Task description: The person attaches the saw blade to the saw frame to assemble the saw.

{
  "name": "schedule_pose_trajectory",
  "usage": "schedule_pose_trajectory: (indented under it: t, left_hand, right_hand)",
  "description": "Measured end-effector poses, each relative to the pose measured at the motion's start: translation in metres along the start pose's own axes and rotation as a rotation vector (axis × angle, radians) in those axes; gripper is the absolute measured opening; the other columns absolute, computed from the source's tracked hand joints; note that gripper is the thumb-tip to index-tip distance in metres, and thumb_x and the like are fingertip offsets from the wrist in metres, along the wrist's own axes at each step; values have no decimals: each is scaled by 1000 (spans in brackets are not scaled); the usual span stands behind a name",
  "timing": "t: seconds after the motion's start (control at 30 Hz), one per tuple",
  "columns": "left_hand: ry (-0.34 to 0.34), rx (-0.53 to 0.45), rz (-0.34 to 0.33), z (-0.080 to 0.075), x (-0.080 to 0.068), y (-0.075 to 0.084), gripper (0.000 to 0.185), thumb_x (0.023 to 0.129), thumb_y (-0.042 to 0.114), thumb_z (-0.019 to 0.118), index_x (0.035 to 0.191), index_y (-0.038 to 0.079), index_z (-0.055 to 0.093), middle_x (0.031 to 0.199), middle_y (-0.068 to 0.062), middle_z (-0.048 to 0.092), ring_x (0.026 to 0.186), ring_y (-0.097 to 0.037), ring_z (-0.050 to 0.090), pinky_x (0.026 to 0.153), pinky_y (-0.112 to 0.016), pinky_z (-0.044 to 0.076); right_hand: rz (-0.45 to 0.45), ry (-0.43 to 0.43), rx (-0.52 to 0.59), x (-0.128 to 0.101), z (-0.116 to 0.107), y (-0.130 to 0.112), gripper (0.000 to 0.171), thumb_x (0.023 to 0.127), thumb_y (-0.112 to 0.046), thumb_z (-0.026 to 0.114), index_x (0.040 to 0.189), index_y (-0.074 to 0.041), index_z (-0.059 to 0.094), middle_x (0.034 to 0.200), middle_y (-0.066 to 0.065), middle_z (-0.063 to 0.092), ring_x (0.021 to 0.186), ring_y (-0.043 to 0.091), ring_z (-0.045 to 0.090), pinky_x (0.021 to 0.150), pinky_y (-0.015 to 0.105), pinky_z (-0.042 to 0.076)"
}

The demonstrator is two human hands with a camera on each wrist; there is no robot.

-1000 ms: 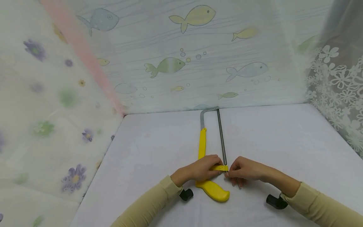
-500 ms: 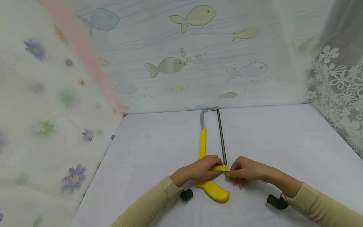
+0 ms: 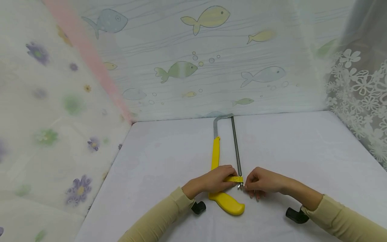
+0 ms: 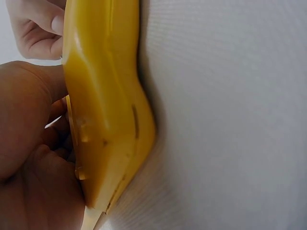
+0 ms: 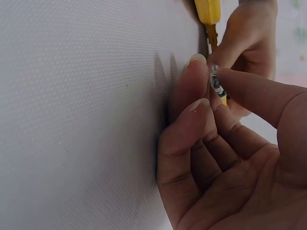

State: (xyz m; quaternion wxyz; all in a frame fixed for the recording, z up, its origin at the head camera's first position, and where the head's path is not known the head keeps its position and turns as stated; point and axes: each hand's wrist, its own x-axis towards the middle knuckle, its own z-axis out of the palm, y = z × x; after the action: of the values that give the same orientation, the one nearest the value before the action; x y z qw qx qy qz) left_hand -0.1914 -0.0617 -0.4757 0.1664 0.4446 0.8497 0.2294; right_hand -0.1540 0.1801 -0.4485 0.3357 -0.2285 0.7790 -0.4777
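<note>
A hacksaw with a yellow handle [image 3: 227,203] and a grey metal frame [image 3: 216,125] lies flat on the white table [image 3: 302,148], its blade [image 3: 236,148] running away from me. My left hand [image 3: 215,180] grips the yellow frame just above the handle [image 4: 103,120]. My right hand [image 3: 260,182] pinches a small metal nut [image 3: 240,185] at the near end of the blade, between thumb and fingertips [image 5: 197,64]. In the right wrist view the small metal piece [image 5: 216,82] shows between thumb and forefinger.
Patterned curtains with fish [image 3: 208,16] and flowers [image 3: 356,87] close in the table at the back, left and right. Black wrist-camera mounts [image 3: 198,207] [image 3: 295,215] sit under both sleeves.
The right hand has drawn back slightly toward me, and the small metal nut at the blade's near end now shows between the two hands. The saw and left hand have not moved.
</note>
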Motion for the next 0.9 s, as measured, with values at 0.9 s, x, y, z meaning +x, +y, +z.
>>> schedule_pose_trajectory:
  t: [0.9]
  left_hand:
    - [-13,-19,-12,-2,0,1,18,104,20,62,119,11,64,110,4,60,96,-5,53,89,-14,43]
  right_hand:
    - [19,18,-32,2,1,-5,17,96,-14,70,85,0,73,66,6,63,55,14,53,49,22,39]
